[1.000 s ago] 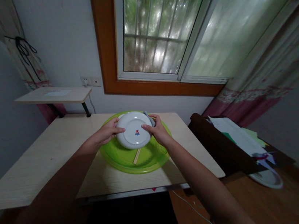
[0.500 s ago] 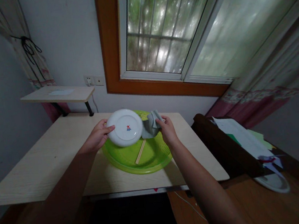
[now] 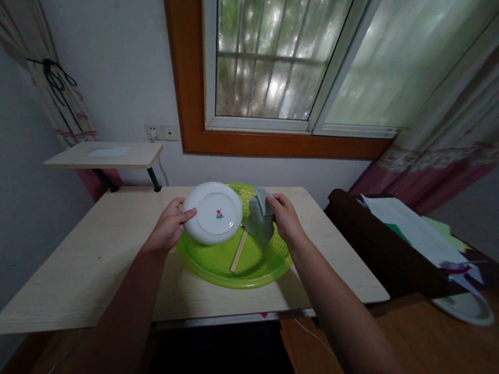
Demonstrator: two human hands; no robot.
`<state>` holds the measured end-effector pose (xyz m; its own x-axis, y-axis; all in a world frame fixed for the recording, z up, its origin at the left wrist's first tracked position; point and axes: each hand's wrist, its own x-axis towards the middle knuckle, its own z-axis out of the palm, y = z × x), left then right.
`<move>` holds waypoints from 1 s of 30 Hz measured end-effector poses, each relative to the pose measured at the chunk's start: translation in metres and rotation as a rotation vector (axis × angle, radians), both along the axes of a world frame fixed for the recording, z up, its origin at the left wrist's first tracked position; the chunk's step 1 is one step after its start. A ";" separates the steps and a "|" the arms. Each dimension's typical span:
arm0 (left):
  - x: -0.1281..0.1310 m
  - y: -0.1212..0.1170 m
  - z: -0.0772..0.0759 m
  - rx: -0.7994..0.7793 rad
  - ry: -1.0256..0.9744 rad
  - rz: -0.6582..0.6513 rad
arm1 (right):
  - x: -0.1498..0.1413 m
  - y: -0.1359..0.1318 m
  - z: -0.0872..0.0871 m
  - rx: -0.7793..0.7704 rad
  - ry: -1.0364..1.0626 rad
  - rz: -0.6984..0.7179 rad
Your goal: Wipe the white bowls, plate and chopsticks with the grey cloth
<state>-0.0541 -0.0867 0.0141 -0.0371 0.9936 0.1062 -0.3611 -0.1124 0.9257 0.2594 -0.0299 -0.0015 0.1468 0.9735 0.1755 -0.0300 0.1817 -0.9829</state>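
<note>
My left hand (image 3: 171, 223) grips the left edge of a white plate (image 3: 211, 223), thumb on its underside, which faces me and bears a small red and blue mark. A grey-green cloth (image 3: 260, 219) hangs from my right hand (image 3: 284, 214), pinched between thumb and fingers, just right of the plate and apart from it. Both are held over a round, bright green plastic basket (image 3: 244, 283). Inside the basket lies a pair of light wooden chopsticks (image 3: 238, 251), their far ends near the plate's lower right edge.
The basket stands on a pale wooden table (image 3: 120, 253). A small raised shelf (image 3: 135, 155) with a paper on it is at the back left. Right of the table, a dark brown piece of furniture (image 3: 376, 244) holds papers (image 3: 409, 227). A barred window (image 3: 276, 42) is behind.
The cloth has moved away from the plate's right edge and now hangs loose. The plate stays in my left hand. The whole view has shifted slightly.
</note>
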 end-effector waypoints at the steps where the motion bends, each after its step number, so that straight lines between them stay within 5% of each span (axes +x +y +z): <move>1: 0.000 0.000 0.000 0.002 0.003 0.005 | 0.000 0.000 0.000 -0.020 0.017 -0.028; 19: 0.001 0.005 0.000 -0.032 0.022 -0.049 | -0.005 -0.010 0.011 -0.060 0.199 0.037; 26: 0.003 0.007 0.000 -0.049 0.034 -0.033 | -0.025 -0.033 0.045 -0.086 0.110 0.362; 30: 0.004 0.006 0.001 -0.059 0.027 -0.063 | -0.045 -0.025 0.065 -0.087 0.043 0.413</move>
